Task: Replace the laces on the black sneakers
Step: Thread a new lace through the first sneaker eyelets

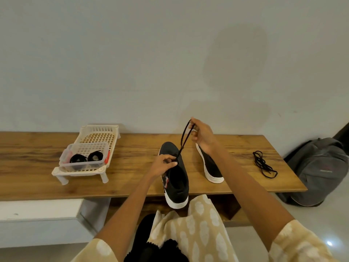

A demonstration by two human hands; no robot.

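Your left hand (164, 163) pinches the lace (184, 140) at the eyelets of the near sneaker (177, 178) on the bench (132, 178), likely steadying it, while your right hand (201, 136) grips the lace's raised loop, drawing it taut. The second sneaker (210, 167) lies just beside it; a loose lace (264, 164) sits well apart. The clear box (83, 157) on the white rack (90, 148) holds two coiled black laces (86, 159).

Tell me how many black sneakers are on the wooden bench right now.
2. One sneaker sits at the bench's front edge under the left hand; the other sneaker lies just right of it, partly behind the right hand. None seems hidden.
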